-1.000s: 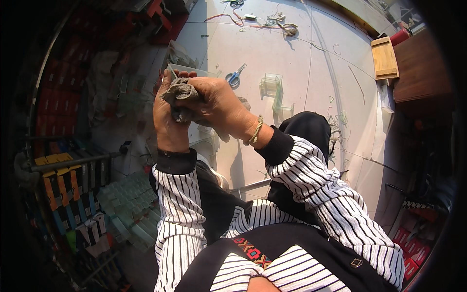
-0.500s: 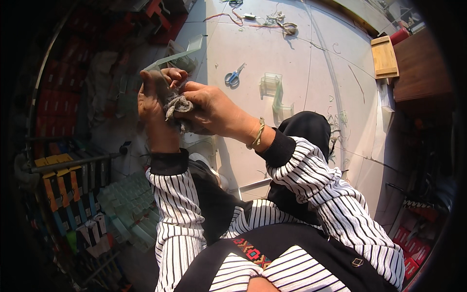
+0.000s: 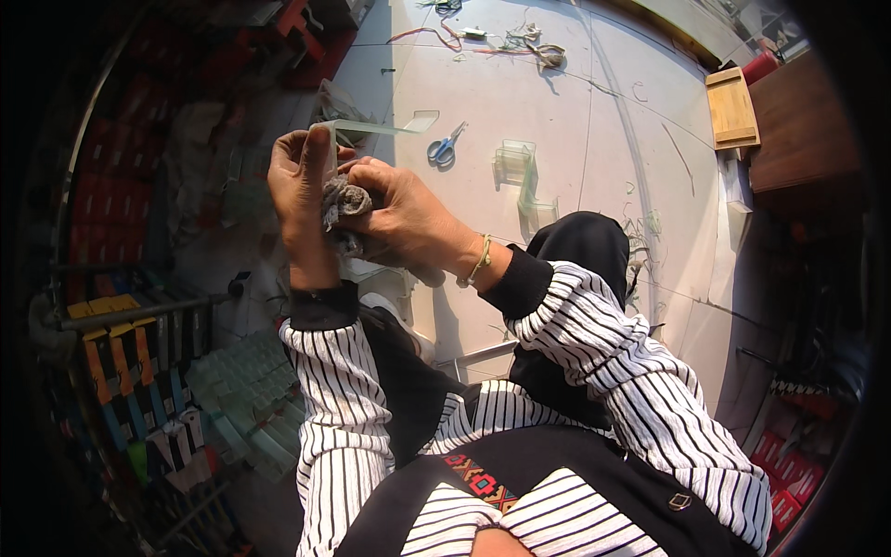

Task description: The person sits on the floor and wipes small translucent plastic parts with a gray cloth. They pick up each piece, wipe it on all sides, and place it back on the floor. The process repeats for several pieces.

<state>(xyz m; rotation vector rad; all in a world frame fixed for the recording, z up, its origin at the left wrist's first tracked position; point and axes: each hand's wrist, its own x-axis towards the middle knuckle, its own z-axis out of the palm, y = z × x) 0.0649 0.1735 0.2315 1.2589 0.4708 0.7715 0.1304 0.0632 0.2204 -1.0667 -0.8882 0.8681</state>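
My left hand grips a bent strip of clear, greenish plastic, its thumb pressed along one face. The strip's free arm points right, over the floor. My right hand is closed round a crumpled grey rag, which lies against the lower part of the strip. Where the rag meets the plastic is partly covered by my fingers. On the floor to the right lie scissors with blue handles. Further right stand clear bent plastic pieces like the held one.
Many clear plastic pieces are stacked at lower left, beside a rack of coloured packages. Tangled cords and scraps lie on the far floor. A wooden board is at the far right, by a brown cabinet.
The plastic strip has turned in my left hand, its free arm swinging down and right. My right hand and the rag have shifted slightly.
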